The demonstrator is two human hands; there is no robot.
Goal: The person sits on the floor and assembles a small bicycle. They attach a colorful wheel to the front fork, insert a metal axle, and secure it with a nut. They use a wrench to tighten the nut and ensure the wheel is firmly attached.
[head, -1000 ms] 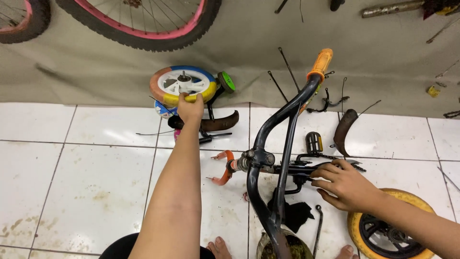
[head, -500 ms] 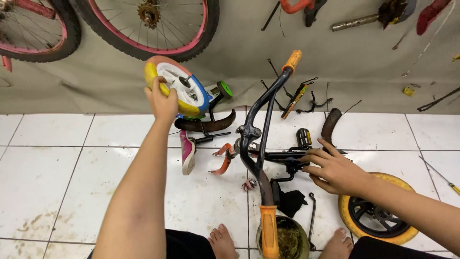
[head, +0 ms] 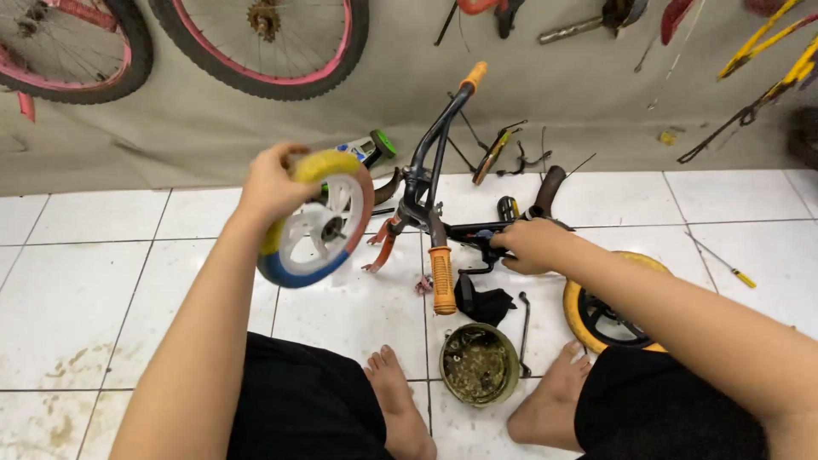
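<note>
Holding a small wheel point(head: 317, 223) in my left hand point(head: 271, 181), I keep it lifted clear of the white tiled floor point(head: 102, 281); my fingers are curled over the top of its rim, closed around the yellow section of the tyre. This wheel has a white spoked hub and a tyre in yellow, red and blue segments, and it is tilted with its face towards me, just left of the bike frame.

My right hand point(head: 530, 244) rests on the black bike frame point(head: 477, 232), fingers folded down over the tube; I cannot tell how firmly they close. Black handlebars point(head: 434, 162) with orange grips rise from the frame, one grip point(head: 441, 279) pointing down towards me, the other up at the wall.

Reference items on the floor:
- a yellow-tyred wheel point(head: 588, 319) lying flat beneath my right forearm
- a round tin point(head: 479, 363) of small parts between my bare feet
- a black rag point(head: 484, 302) just above the tin
- a yellow-handled screwdriver point(head: 721, 261) well off to the right

Two large pink-rimmed wheels point(head: 264, 43) lean against the cloth-covered wall
</note>
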